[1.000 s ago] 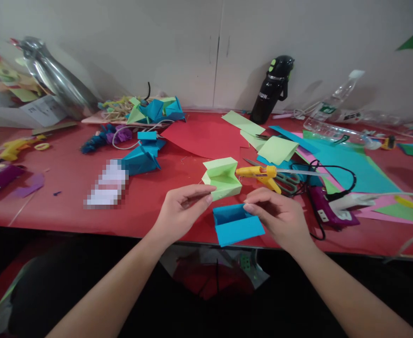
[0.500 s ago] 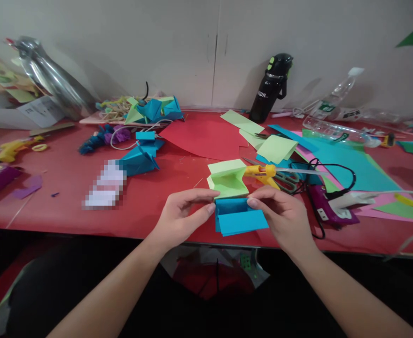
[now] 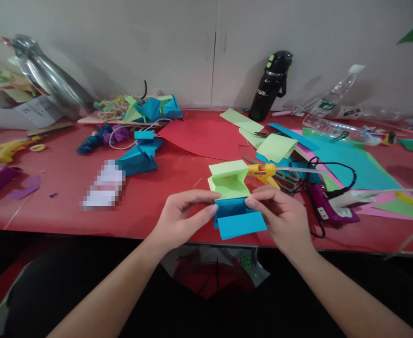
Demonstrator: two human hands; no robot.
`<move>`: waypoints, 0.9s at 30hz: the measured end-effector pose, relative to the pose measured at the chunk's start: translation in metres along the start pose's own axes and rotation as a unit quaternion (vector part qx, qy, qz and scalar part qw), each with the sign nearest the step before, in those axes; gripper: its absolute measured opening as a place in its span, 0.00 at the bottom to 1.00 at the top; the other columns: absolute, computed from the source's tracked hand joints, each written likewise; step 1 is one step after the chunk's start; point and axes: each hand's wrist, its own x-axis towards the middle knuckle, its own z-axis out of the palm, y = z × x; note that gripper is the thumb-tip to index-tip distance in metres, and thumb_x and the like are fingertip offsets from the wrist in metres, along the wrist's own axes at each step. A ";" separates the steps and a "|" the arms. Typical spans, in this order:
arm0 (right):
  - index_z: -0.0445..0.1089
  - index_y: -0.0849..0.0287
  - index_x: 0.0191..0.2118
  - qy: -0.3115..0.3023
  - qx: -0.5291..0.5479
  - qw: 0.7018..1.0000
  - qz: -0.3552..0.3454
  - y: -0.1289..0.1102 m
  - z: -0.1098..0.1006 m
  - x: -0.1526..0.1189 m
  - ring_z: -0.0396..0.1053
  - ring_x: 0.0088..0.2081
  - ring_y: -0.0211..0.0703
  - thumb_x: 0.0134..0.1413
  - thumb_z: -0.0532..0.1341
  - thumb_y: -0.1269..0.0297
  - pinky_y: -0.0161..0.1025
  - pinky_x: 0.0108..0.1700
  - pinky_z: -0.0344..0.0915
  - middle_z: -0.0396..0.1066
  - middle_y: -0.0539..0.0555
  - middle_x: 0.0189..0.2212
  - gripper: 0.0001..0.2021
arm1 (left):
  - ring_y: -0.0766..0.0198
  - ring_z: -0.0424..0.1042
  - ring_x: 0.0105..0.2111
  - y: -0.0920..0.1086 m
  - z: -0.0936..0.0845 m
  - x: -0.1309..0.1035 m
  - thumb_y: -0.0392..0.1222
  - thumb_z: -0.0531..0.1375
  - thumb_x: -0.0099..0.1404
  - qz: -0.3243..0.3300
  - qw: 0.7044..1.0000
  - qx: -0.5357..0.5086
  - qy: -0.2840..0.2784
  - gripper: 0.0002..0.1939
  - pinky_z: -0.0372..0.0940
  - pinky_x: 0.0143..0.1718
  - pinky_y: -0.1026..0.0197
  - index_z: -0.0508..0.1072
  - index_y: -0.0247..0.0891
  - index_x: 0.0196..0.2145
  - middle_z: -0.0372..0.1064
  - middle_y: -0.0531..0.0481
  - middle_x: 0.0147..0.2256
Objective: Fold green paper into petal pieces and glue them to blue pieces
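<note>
Both the left hand (image 3: 183, 218) and right hand (image 3: 280, 218) pinch a folded blue paper (image 3: 239, 219) between them, on a cluttered red table (image 3: 65, 188) with a pale wall (image 3: 139, 42) beyond.

hands pinching blue folded paper (image 3: 239, 220), green folded paper (image 3: 229, 179) behind

— What is the blue piece?
— A folded blue paper box (image 3: 239, 219), open-topped, lying at the red table's near edge with one flap spread toward the viewer.
— And behind it?
— A folded light-green paper piece (image 3: 229, 180), touching its far side.
</note>
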 end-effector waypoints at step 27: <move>0.78 0.52 0.41 0.012 -0.021 0.999 0.025 0.007 0.001 0.000 0.71 0.37 0.41 0.56 0.70 0.59 0.39 0.39 0.70 0.73 0.51 0.37 0.07 | 0.65 0.80 0.36 0.003 0.001 0.001 0.34 0.68 0.62 0.010 1.000 0.016 0.025 0.05 0.74 0.36 0.71 0.83 0.39 0.38 0.82 0.49 0.36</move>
